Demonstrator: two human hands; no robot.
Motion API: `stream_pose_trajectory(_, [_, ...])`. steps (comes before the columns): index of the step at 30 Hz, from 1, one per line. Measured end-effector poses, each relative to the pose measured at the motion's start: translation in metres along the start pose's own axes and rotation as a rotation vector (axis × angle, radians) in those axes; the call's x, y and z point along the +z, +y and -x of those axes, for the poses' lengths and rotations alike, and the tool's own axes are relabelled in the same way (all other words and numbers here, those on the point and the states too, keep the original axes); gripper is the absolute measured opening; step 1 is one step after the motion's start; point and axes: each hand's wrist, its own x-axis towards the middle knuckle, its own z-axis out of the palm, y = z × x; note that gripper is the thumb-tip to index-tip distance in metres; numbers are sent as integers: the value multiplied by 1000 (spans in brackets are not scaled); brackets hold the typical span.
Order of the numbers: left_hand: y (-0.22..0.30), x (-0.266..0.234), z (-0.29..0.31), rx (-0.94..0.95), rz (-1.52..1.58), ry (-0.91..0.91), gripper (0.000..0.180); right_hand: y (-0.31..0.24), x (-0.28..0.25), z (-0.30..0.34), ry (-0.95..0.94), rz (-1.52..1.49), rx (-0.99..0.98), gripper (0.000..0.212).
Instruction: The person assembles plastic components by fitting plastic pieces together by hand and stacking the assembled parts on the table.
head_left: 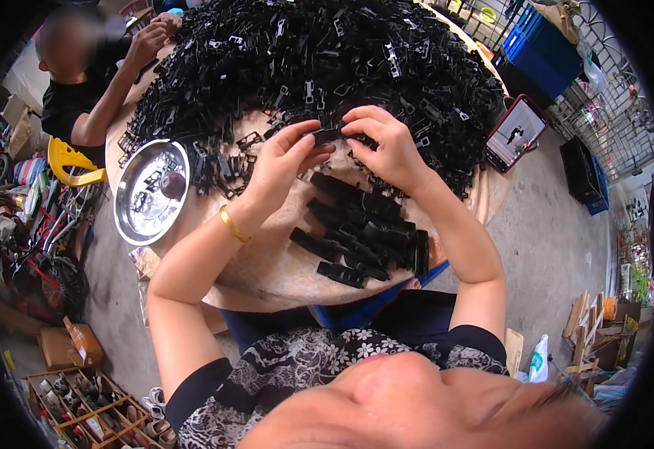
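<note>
Over the near edge of the black heap [267,63], the left hand [280,161] pinched a black piece [327,137] that the right hand [392,148], fingertips partly hidden, also seemed to grip, suggesting two-handed handling under way and a next move calling for steadiness.

A home doubling as a small workshop is suggested by the rack [105,405] of shoes [164,434], the bike [48,278], the bare floor [525,239] and the metal grille [617,112], amid which a desk [256,290] is heaped with small black parts [297,63].
</note>
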Motion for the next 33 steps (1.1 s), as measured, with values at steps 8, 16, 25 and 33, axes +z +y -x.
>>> stream_pose_trajectory(8, [1,1,1,59,-169,44,33,-11,-3,0,29,-45,-83,16])
stream_pose_trajectory(16, [8,6,8,138,-411,-7,31,-17,0,0,-21,-66,-267,33])
stream_pose_trajectory(25, [4,5,5,42,-203,-66,30,-16,1,3,-80,-63,-205,57])
stream_pose_trajectory(33, [-5,1,3,126,-329,-67,27,-23,4,2,-58,-73,-290,65])
